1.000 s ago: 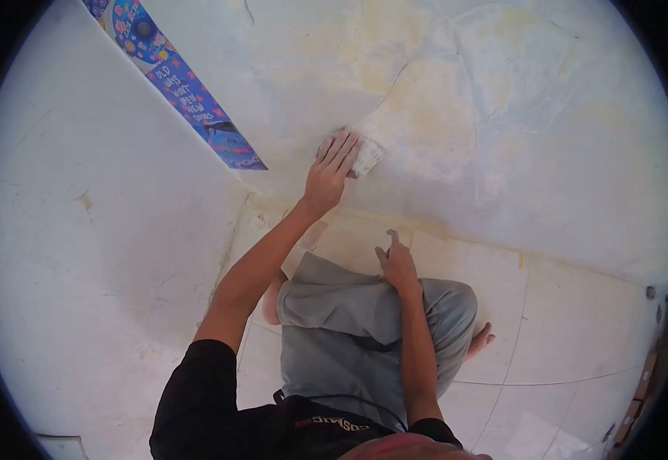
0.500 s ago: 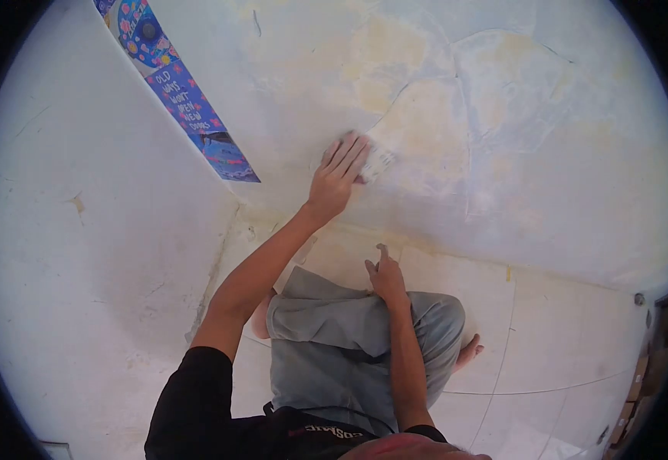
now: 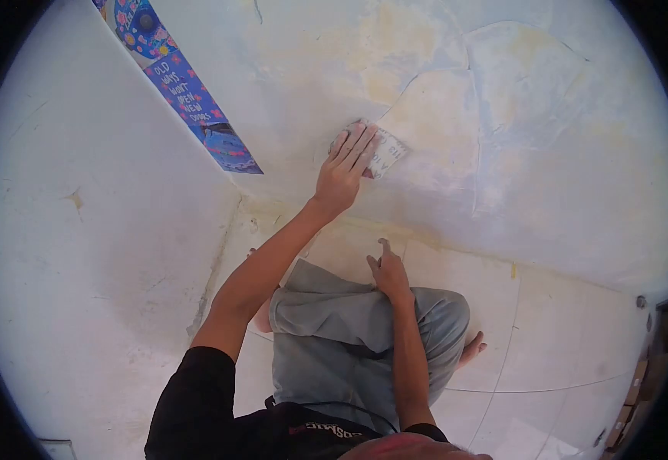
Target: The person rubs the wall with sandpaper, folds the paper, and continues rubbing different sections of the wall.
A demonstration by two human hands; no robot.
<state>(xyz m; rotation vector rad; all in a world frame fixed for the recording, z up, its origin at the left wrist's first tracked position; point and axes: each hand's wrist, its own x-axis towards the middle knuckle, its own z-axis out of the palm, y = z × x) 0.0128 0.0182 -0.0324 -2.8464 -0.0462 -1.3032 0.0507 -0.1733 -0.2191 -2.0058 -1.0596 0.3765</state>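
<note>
My left hand [image 3: 347, 165] presses a whitish sheet with printed letters, like sandpaper [image 3: 387, 155], flat against the patchy pale wall [image 3: 426, 115]. Its fingers lie together over the left part of the sheet, and the right part shows beyond them. Above the grey trousers [image 3: 334, 314], my right hand [image 3: 389, 272] is held near the raised knee. Its index finger and thumb are spread apart, the other fingers look curled, and nothing shows in it.
A blue decorated strip with lettering [image 3: 184, 92] runs along the wall corner at upper left. Cracks and yellowish patches mark the wall. Pale floor tiles [image 3: 549, 330] lie to the right, with brown boxes [image 3: 627, 410] at the far right edge. A bare foot [image 3: 472, 349] shows beside the knee.
My left hand and the sheet have moved slightly right and up, and more of the sheet's printed face shows. My right hand keeps its pose; the view has shifted a little.
</note>
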